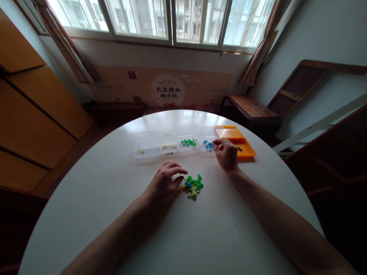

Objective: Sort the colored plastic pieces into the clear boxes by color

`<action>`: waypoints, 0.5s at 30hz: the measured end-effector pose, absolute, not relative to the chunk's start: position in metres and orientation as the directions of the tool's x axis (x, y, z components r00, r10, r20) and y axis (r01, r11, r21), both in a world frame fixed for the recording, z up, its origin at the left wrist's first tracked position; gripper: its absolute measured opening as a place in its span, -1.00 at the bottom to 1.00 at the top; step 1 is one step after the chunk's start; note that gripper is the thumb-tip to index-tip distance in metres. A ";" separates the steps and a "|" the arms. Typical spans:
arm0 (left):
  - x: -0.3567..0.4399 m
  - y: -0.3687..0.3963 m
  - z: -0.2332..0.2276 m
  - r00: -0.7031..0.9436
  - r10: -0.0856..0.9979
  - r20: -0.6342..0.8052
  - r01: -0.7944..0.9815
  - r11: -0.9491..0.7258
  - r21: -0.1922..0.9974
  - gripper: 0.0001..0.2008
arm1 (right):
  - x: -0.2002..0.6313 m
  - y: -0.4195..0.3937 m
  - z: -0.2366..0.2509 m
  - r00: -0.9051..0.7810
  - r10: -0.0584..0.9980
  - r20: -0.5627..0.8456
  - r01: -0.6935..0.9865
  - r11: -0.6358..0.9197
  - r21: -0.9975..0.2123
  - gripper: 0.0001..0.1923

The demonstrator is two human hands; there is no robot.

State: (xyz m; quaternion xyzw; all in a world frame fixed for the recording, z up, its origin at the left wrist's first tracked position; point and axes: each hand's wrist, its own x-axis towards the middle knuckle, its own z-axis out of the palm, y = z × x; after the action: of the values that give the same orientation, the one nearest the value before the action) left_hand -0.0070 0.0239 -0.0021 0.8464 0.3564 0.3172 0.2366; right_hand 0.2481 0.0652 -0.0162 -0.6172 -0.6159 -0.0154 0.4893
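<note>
From the head view, we see a small heap of tiny building bricks [194, 186], mostly green with some yellow, blue and white, lying near the middle of the round white surface [114, 214]. Our left hand [164, 182] rests just beside the heap on its left, fingers loosely spread and curled, the fingertips touching or nearly touching the nearest pieces; it grips nothing that we can make out. Our right hand [226, 154] reaches farther out to the clear tray with blue bricks [208, 144], thumb and forefinger pinched close together at the tray's right edge; whether a brick sits between them is too small to tell.

That tray stands in a row with a tray of green bricks [188, 142], one with pale yellow pieces [169, 146] and a nearly bare one [146, 149], with an orange lidded box [237, 142] at the right end.

We judge the bricks to be very light, hard, smooth plastic that skids readily on the glossy top. Each is best taken by a fingertip pinch across two opposite side walls, one at a time, after it is nudged clear of the heap.
</note>
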 end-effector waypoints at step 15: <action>-0.008 0.023 0.003 0.676 0.674 0.297 0.491 -0.713 0.500 -0.90 | 0.229 0.053 -0.014 0.141 0.768 0.625 0.769 0.313 -0.557 -0.89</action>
State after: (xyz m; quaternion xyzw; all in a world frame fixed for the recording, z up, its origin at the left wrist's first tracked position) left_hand -0.0084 0.0232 0.0025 0.8947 0.3257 0.2366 0.1935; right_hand 0.2288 0.0532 -0.0145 -0.5862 -0.6555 -0.0005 0.4761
